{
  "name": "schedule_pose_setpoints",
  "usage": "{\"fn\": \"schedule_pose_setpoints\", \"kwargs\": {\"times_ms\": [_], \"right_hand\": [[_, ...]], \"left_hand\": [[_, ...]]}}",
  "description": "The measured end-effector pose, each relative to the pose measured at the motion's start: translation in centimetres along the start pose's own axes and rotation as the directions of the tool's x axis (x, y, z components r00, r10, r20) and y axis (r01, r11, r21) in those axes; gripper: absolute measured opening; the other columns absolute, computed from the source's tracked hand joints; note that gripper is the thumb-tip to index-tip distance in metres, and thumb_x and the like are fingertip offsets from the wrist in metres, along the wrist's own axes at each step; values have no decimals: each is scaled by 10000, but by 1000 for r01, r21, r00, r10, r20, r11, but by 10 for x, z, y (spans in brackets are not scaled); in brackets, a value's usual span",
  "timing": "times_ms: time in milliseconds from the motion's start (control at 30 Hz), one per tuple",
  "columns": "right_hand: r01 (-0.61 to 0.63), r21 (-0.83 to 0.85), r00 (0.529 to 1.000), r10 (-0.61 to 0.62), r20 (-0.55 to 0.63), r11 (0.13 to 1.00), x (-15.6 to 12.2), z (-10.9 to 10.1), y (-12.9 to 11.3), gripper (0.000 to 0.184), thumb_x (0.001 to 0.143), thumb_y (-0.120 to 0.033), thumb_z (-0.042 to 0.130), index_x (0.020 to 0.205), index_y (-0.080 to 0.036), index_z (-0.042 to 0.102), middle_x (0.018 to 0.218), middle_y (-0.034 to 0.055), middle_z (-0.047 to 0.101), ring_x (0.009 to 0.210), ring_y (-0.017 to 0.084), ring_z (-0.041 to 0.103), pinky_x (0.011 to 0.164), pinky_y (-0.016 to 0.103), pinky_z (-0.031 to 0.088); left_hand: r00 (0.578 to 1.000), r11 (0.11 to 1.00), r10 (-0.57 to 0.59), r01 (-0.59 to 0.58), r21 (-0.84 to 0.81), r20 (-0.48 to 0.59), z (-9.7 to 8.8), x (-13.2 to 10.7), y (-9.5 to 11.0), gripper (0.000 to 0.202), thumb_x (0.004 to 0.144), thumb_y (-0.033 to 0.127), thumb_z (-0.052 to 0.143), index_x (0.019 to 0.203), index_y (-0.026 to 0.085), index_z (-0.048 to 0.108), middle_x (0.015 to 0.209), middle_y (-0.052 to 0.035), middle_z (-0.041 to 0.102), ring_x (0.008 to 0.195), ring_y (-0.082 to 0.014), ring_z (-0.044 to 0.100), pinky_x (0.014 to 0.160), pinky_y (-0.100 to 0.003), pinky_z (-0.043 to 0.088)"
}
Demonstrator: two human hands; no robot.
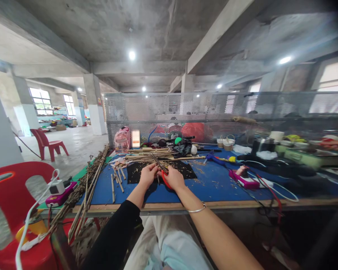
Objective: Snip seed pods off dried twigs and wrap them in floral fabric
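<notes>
My right hand [175, 177] is closed on red-handled scissors [165, 181], whose blades point away and to the left. Close beside it, my left hand [148, 174] is pinched near the blades. A thin, stick-like piece seems to be in its fingers, too small and covered to name. Both hands are above a black cloth [133, 173] strewn with pale shavings. To the left, short cut stalks [113, 189] lie on the blue tabletop [101, 195]. Longer dry stalks [146, 153] lie across the far side of the cloth.
A bundle of dry branches [97, 176] hangs over the table's left edge, near a red chair [42, 172] and a purple power strip [60, 195]. Another power strip [243, 179] with cables lies to the right. A perforated metal screen [214, 108] stands behind. Another person's hand [336, 146] shows far right.
</notes>
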State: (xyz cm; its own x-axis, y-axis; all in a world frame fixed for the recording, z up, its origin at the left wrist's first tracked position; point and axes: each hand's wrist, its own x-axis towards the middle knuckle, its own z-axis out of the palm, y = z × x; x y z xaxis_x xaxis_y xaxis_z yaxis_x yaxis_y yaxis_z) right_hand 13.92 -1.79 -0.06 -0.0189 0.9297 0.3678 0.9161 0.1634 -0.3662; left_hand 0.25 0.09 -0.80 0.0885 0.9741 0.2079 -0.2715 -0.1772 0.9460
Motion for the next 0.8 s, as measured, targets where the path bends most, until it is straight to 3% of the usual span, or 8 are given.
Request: {"fn": "schedule_pose_setpoints", "kwargs": {"times_ms": [233, 367, 633, 800], "right_hand": [[89, 193, 996, -83, -36, 977, 0, 2, -2, 469, 685, -592, 592, 925, -190, 559, 939, 76, 658, 893, 205, 617, 722, 264, 430], [45, 288, 999, -43, -12, 957, 2, 4, 0, 503, 659, -567, 632, 964, -175, 551, 961, 85, 657, 913, 209, 619, 737, 269, 442], [-6, 157, 1000, 11, -25, 988, -4, -4, -4, 555, 672, -677, 541, 926, -185, 580, 899, 99, 676, 870, 251, 636, 683, 286, 428], [53, 201, 996, -38, -79, 978, -4, -5, -4, 501, 674, -609, 594, 950, -192, 559, 962, 71, 659, 898, 210, 620, 679, 250, 424]], "left_hand": [[999, 1000, 11, -10, -27, 32, 1, 2, -3, 199, 735, 247, 604, 889, 127, 644, 700, -38, 670, 509, -95, 560, 507, -200, 448], [999, 999, 23, -22, -33, 42, 0, 3, -3, 197, 744, 245, 593, 897, 132, 644, 719, -41, 673, 546, -106, 578, 551, -217, 461], [998, 1000, 24, -24, -10, 58, 1, 2, -3, 236, 736, 282, 605, 910, 127, 640, 661, -25, 650, 485, -95, 539, 493, -205, 430], [997, 999, 43, -43, 2, 60, 2, 0, -1, 262, 728, 304, 610, 919, 127, 625, 633, -10, 628, 464, -84, 511, 468, -196, 412]]}}
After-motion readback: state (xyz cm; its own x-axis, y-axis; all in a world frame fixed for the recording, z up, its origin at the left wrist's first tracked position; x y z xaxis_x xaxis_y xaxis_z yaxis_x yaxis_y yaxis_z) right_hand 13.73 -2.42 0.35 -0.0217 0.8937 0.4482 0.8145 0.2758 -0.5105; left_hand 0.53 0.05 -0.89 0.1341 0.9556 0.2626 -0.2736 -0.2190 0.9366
